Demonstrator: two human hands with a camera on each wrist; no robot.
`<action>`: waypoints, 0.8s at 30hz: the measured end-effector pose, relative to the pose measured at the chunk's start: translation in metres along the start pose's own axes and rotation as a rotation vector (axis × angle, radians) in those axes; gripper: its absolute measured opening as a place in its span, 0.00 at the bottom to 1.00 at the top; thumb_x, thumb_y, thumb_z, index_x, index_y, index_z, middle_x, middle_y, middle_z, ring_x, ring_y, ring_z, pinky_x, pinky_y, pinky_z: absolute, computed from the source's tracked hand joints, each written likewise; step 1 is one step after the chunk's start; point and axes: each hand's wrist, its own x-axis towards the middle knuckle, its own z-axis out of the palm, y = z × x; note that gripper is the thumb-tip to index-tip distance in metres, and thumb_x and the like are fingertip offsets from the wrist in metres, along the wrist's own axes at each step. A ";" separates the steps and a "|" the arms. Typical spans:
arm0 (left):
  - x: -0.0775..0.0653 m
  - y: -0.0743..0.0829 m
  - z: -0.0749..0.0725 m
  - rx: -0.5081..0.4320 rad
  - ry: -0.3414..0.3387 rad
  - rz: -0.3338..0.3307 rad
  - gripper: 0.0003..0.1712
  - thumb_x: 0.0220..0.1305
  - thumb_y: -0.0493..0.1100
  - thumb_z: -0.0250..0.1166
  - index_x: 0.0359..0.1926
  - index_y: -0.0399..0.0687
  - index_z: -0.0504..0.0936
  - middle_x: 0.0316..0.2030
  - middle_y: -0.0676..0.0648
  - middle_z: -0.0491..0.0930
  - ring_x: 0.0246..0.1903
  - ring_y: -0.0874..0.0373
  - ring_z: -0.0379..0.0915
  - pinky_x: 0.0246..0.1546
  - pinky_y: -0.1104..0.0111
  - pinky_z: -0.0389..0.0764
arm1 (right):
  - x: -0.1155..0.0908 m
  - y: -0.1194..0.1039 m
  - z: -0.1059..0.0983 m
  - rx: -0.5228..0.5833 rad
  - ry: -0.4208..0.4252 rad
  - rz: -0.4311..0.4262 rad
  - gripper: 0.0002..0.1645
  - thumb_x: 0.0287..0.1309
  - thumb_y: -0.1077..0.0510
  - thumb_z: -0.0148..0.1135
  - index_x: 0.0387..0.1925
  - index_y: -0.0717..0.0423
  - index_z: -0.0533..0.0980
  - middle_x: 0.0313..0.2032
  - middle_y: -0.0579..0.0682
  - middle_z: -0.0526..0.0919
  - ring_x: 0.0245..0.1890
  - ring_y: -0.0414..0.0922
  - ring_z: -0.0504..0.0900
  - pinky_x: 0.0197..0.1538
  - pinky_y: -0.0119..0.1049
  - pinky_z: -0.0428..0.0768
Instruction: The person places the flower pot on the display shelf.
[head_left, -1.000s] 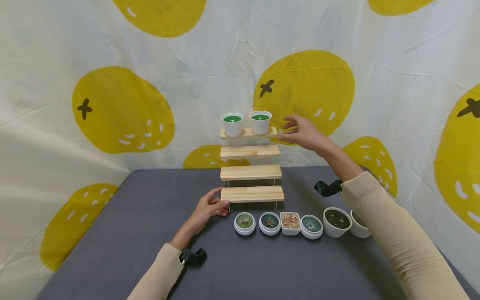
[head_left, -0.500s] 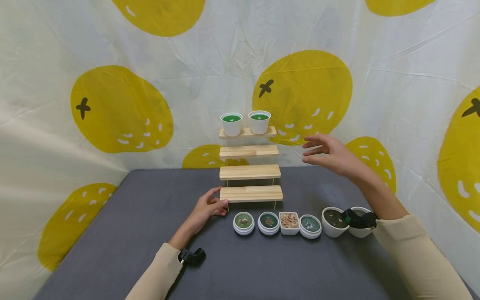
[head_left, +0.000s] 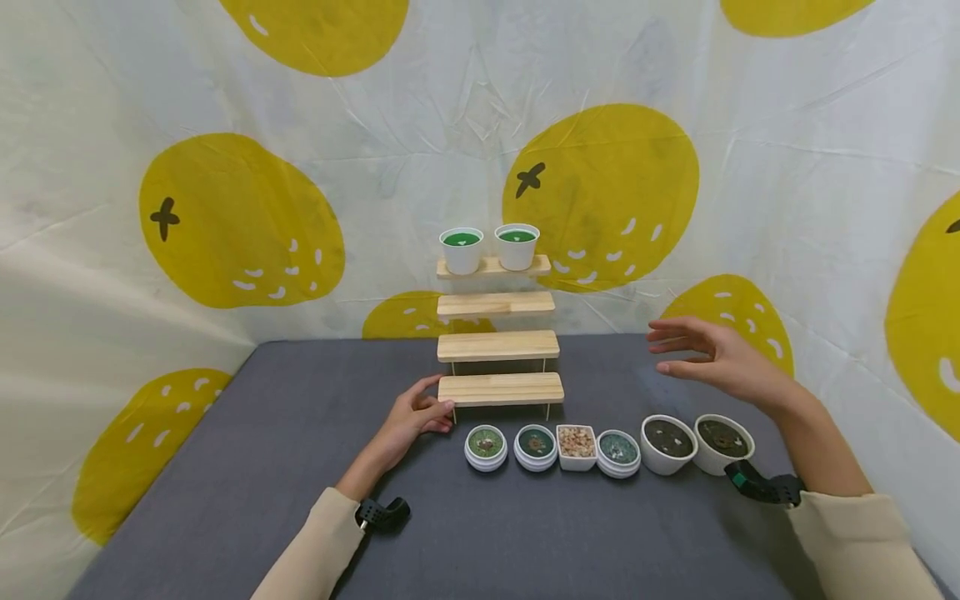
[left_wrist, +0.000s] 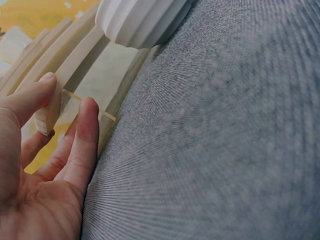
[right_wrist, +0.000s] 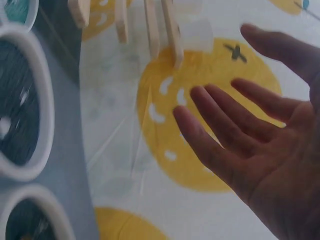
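Pinching the lowest of four shelves [head_left: 501, 388] with left hand [head_left: 405, 417], right hand [head_left: 716, 358] spread, two cups [head_left: 516, 252], six containers [head_left: 667, 447]

In the head view, your left hand [head_left: 409, 416] grips at seven o'clock. Your right hand [head_left: 716, 358] hovers near three, fingers loosely extended.

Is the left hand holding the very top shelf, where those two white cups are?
No, the left hand grips the left end of the bottom shelf, while the two white cups stand on the top shelf.
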 end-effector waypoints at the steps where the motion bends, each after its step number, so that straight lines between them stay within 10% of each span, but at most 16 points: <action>1: 0.000 0.000 0.000 0.001 0.000 0.001 0.44 0.71 0.44 0.69 0.80 0.45 0.58 0.40 0.43 0.84 0.36 0.55 0.86 0.41 0.65 0.90 | -0.004 0.005 -0.001 0.000 -0.004 -0.002 0.33 0.65 0.65 0.68 0.69 0.62 0.69 0.55 0.31 0.82 0.53 0.27 0.82 0.49 0.25 0.85; 18: -0.003 -0.003 0.001 0.021 0.014 -0.007 0.44 0.70 0.44 0.69 0.79 0.45 0.58 0.38 0.43 0.84 0.35 0.55 0.86 0.40 0.65 0.90 | -0.047 0.075 -0.034 -0.005 -0.296 0.168 0.41 0.60 0.63 0.72 0.72 0.59 0.66 0.61 0.19 0.71 0.60 0.21 0.73 0.55 0.25 0.79; 24: -0.001 0.001 0.000 0.016 0.019 -0.012 0.42 0.70 0.44 0.69 0.79 0.48 0.60 0.39 0.43 0.84 0.35 0.55 0.86 0.41 0.65 0.90 | -0.046 0.093 -0.038 0.083 -0.476 0.333 0.47 0.59 0.60 0.72 0.75 0.64 0.60 0.74 0.59 0.67 0.72 0.68 0.67 0.54 0.36 0.82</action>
